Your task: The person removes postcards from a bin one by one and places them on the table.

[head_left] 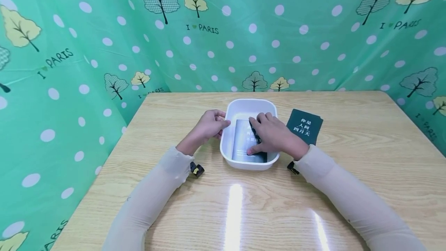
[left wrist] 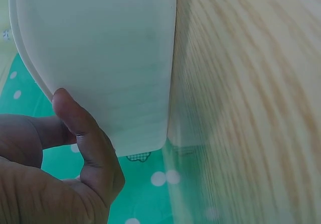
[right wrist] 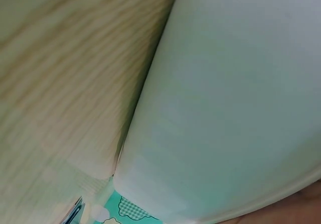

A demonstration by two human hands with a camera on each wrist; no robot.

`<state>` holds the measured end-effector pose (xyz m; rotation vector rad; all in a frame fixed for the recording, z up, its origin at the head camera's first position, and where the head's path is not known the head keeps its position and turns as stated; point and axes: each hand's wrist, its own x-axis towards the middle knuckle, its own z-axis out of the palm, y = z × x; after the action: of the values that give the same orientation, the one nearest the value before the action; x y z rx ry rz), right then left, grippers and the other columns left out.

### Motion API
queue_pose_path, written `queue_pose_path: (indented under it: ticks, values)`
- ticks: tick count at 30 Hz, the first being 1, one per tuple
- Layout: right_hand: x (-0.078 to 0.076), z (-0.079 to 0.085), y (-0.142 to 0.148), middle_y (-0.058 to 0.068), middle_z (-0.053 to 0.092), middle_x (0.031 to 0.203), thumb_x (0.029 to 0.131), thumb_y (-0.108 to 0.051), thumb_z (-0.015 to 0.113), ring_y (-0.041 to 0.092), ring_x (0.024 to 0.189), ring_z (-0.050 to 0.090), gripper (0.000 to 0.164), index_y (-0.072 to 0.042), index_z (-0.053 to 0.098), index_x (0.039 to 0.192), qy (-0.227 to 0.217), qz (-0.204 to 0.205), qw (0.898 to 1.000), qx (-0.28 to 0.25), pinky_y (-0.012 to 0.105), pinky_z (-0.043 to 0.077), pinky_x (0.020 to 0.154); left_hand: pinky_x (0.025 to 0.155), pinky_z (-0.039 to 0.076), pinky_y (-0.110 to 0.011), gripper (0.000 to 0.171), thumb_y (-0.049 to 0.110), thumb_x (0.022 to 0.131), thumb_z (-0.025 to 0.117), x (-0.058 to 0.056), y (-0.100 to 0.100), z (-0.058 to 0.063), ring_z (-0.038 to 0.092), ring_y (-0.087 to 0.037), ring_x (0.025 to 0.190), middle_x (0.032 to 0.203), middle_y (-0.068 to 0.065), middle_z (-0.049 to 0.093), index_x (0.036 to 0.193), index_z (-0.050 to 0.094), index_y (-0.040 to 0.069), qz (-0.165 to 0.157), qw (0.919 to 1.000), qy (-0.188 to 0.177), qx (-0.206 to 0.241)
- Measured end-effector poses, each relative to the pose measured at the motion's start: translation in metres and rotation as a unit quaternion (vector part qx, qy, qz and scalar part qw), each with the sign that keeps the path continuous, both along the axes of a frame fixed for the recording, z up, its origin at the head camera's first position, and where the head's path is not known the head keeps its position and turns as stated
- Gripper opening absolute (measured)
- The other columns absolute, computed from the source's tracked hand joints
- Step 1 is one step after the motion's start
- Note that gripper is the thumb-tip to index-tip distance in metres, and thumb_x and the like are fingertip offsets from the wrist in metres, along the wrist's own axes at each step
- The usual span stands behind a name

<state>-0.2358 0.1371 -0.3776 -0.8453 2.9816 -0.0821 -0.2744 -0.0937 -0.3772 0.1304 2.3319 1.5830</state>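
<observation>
A white plastic basin [head_left: 249, 105] stands on the table. My left hand [head_left: 211, 124] holds its left rim, thumb over the edge and fingers outside; the left wrist view shows the left hand [left wrist: 75, 158] at the basin's pale outer wall [left wrist: 115, 63]. Inside the basin lies a grey card [head_left: 240, 142], fading to black at the right, printed with white Chinese characters. Over its right half my right hand [head_left: 273, 136] reaches in, thumb and fingers spread on the card. The right wrist view shows mostly the basin's outside [right wrist: 225, 93]; the right hand is largely hidden there.
A dark green stack of cards [head_left: 304, 124] with white characters lies right of the basin, partly behind the right forearm. The wooden table [head_left: 366, 154] meets a green patterned curtain [head_left: 209, 69] at the back and sides. Black wrist straps show below both cuffs.
</observation>
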Motion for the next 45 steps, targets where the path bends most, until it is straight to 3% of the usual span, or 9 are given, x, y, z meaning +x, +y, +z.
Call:
queue_pose_path:
  ticks: [7,11,20,24,28,36,45]
  values:
    - [-0.001,0.002,-0.001,0.019,0.043,0.137,0.069,-0.076,0.068,0.032,0.118,0.040,0.115,0.001,0.032,0.148,-0.005,0.002,1.000,-0.015,0.048,0.039,0.102,0.057,0.057,-0.041,0.032,0.014,0.094,0.064,-0.001,-0.001,-0.001,0.060,-0.020,0.059,0.088,-0.015,0.062,0.122,0.052,0.004,-0.002,1.0000,0.002,0.003]
    - [0.000,0.004,-0.001,0.018,0.046,0.132,0.070,-0.071,0.071,0.031,0.114,0.044,0.113,0.002,0.033,0.147,-0.006,0.009,0.999,-0.034,0.047,0.042,0.098,0.053,0.056,-0.037,0.031,0.014,0.094,0.064,-0.001,-0.001,-0.001,0.059,-0.019,0.058,0.088,-0.015,0.062,0.121,0.053,0.004,-0.003,1.0000,0.004,0.003]
    - [-0.002,0.005,-0.003,0.014,0.048,0.125,0.085,-0.050,0.071,0.027,0.105,0.045,0.081,-0.002,0.038,0.142,0.005,-0.002,0.995,-0.101,0.042,0.049,0.089,0.047,0.053,-0.029,0.028,0.014,0.095,0.064,-0.001,0.001,-0.002,0.058,-0.019,0.057,0.085,-0.015,0.060,0.119,0.053,0.004,0.003,1.0000,0.004,0.004]
    - [-0.003,0.008,-0.004,0.015,0.050,0.118,0.099,-0.024,0.059,0.025,0.102,0.047,0.052,0.001,0.038,0.140,0.009,-0.002,0.988,-0.154,0.040,0.049,0.088,0.047,0.053,-0.029,0.027,0.014,0.095,0.064,-0.002,0.001,-0.002,0.058,-0.019,0.057,0.087,-0.016,0.061,0.118,0.053,0.005,0.007,1.0000,0.004,0.001]
    - [-0.003,0.011,-0.006,0.014,0.050,0.111,0.103,-0.005,0.044,0.024,0.097,0.048,0.033,0.004,0.043,0.134,0.013,-0.005,0.980,-0.200,0.037,0.050,0.085,0.047,0.053,-0.029,0.026,0.015,0.095,0.064,-0.001,0.001,-0.002,0.058,-0.019,0.057,0.087,-0.015,0.062,0.118,0.054,0.005,0.010,0.9999,0.007,-0.005]
    - [0.000,0.019,-0.005,0.015,0.052,0.112,0.102,0.001,0.037,0.023,0.100,0.050,0.025,0.005,0.049,0.124,-0.001,0.001,0.961,-0.277,0.039,0.049,0.087,0.047,0.053,-0.030,0.027,0.014,0.095,0.063,-0.001,0.000,-0.002,0.058,-0.018,0.056,0.084,-0.013,0.062,0.118,0.054,0.004,0.008,0.9999,0.009,-0.004]
    - [0.001,0.037,0.005,0.017,0.053,0.116,0.103,0.001,0.037,0.025,0.103,0.054,0.026,0.007,0.047,0.126,0.028,-0.006,0.944,-0.329,0.041,0.050,0.087,0.049,0.053,-0.031,0.027,0.016,0.095,0.064,-0.002,0.000,-0.002,0.056,-0.018,0.056,0.083,-0.012,0.061,0.118,0.054,0.005,0.005,0.9999,0.009,-0.010]
